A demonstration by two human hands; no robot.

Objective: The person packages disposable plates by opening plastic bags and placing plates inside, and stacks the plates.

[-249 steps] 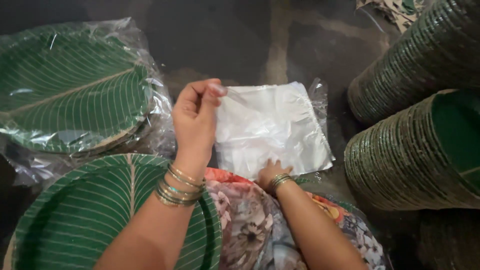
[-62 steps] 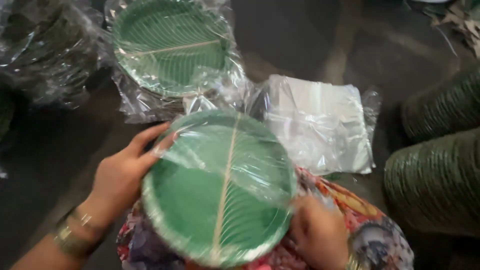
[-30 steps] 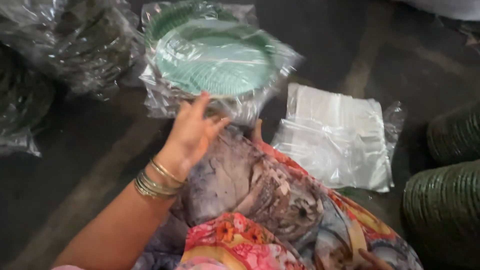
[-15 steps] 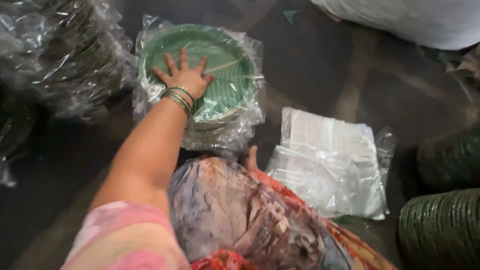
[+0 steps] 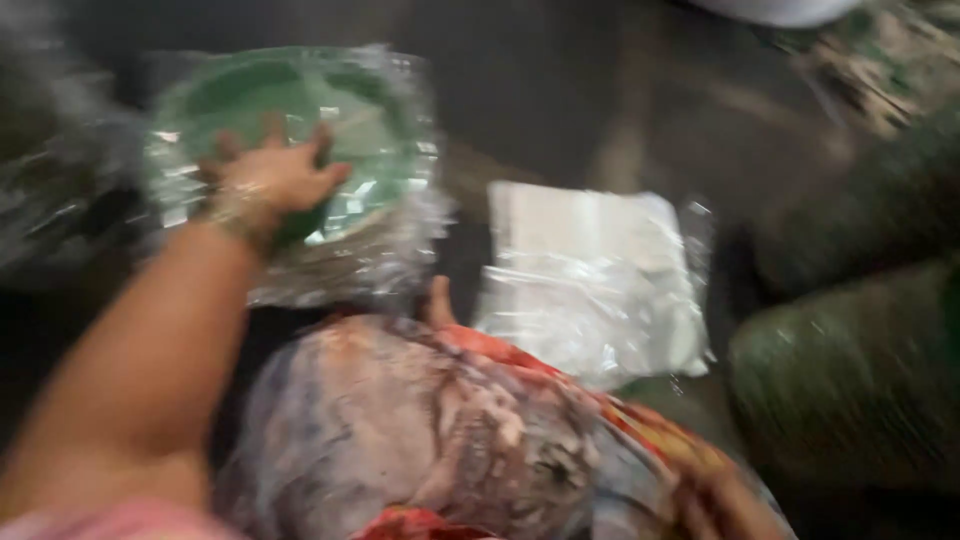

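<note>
The picture is blurred by motion. My left hand (image 5: 270, 180) lies flat with fingers spread on a pack of green leaf-pattern plates (image 5: 370, 110) wrapped in clear plastic, on the dark floor at the upper left. Bangles ring that wrist. At the bottom right edge my right hand (image 5: 725, 500) shows only as a blur beside my knee, and I cannot make out its fingers. My knee, in flowered cloth (image 5: 430, 430), fills the lower middle.
A flat pile of clear plastic bags (image 5: 590, 280) lies right of the plate pack. Tall stacks of green plates (image 5: 850, 380) stand on the right. More plastic-wrapped packs (image 5: 60, 200) sit at the far left. Dark floor (image 5: 560, 90) lies beyond.
My left hand carried the wrapped plates away from my lap and set them on the other pack at the upper left. It still rests on top. The view has swung and blurred.
</note>
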